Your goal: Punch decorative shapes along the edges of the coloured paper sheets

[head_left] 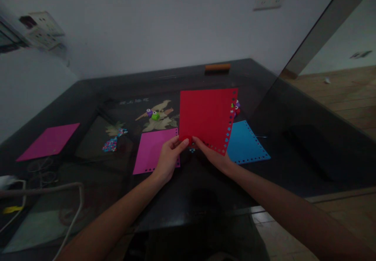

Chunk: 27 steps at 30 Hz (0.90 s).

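Raised above the dark table is a red sheet (207, 116) with shaped holes along its right and bottom edges. At its lower left corner, my left hand (170, 153) pinches a small red piece (188, 139) between thumb and finger. My right hand (213, 153) is at the same corner, its fingertips against the red piece and partly behind the sheet. Under my left hand lies a pink sheet (148, 149) with holes along its edges. A blue sheet (246, 141), also with edge holes, rests to the right of my right hand.
Small colourful beads (110, 145) lie left of centre on the dark table (182, 210). Green and purple eyed pieces (155, 115) sit behind the pink sheet. Another pink sheet (49, 140) is far left, near cables (79, 198). A brown roll (217, 68) lies at the back.
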Available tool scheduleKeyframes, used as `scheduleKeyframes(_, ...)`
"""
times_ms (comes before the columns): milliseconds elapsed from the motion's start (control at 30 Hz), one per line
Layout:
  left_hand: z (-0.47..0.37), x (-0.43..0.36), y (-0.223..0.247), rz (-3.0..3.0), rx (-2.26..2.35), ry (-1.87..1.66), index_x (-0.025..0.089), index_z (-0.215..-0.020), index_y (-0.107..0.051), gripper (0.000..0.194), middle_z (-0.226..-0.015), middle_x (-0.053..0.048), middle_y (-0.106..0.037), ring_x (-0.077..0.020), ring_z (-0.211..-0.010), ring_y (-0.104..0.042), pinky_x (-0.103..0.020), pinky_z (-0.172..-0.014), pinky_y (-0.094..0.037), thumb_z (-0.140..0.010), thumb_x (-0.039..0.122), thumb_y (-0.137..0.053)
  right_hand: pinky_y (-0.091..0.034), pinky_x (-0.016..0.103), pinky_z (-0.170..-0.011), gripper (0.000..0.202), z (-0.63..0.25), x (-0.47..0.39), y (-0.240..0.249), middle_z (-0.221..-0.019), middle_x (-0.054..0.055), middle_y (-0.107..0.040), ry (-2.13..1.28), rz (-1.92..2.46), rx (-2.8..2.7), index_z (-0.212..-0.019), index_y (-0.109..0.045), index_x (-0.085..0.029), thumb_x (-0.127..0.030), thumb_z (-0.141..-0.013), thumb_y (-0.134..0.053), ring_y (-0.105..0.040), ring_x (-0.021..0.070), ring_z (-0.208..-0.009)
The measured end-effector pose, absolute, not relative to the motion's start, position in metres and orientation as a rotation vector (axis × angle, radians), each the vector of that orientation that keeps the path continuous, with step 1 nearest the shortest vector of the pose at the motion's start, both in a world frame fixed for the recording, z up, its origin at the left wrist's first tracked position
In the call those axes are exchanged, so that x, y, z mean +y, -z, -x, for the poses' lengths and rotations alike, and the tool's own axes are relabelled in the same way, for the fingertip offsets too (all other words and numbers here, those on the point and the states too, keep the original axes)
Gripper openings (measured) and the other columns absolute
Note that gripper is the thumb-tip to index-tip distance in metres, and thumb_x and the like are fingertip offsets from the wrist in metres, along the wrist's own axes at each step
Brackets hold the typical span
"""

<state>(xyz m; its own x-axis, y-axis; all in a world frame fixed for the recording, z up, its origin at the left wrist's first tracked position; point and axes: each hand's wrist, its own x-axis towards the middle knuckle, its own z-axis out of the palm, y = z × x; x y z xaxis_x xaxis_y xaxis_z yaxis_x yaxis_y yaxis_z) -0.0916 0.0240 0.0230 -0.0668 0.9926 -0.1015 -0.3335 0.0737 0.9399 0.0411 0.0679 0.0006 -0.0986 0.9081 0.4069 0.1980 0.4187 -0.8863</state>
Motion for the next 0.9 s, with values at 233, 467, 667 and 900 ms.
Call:
scheduleKeyframes(233,0.091,0.023,-0.023,-0.897,1.074,-1.378,0.013,-0.101,-0.067,0.029,-0.103,-0.01,-0.071,-0.0226,-0.098,-0.064,-0.035,-0.092,-0.045,-0.077,0.029,-0.068,-0.049,0.046,-0.093,0.036,-0.041,0.066,0.002,-0.097,0.008,-0.071,-0.696,1.032,-1.653,-0.103,-0.065,-0.019,-0.044,-0.082,-0.051,-0.063,0.0258,-0.103)
scheduleKeyframes(467,0.091,0.024,-0.021,-0.928,1.09,-1.363,0.013,-0.102,-0.067,0.029,-0.105,-0.01,-0.07,-0.0221,-0.099,-0.064,-0.035,-0.093,-0.045,-0.078,0.028,-0.067,-0.05,0.046,-0.09,0.037,-0.041,0.066,0.002,-0.103,0.008,-0.069,-0.706,1.049,-1.65,-0.11,-0.062,-0.023,-0.044,-0.081,-0.052,-0.062,0.0265,-0.105)
scheduleKeyframes(667,0.092,0.026,-0.019,-0.91,1.07,-1.327,0.015,-0.105,-0.066,0.03,-0.109,-0.009,-0.069,-0.0212,-0.102,-0.063,-0.034,-0.096,-0.044,-0.077,0.026,-0.068,-0.051,0.045,-0.089,0.039,-0.042,0.07,-0.001,-0.101,0.007,-0.07,-0.813,1.051,-1.56,-0.111,-0.062,-0.021,-0.041,-0.078,-0.055,-0.064,0.0251,-0.099)
scheduleKeyframes(900,0.093,0.024,-0.022,-0.909,1.073,-1.31,0.016,-0.106,-0.066,0.032,-0.111,-0.01,-0.068,-0.0226,-0.105,-0.062,-0.036,-0.099,-0.042,-0.076,0.026,-0.069,-0.052,0.044,-0.088,0.038,-0.045,0.067,-0.01,-0.1,0.007,-0.071,-0.823,1.053,-1.554,-0.111,-0.063,-0.022,-0.038,-0.077,-0.058,-0.067,0.0247,-0.092)
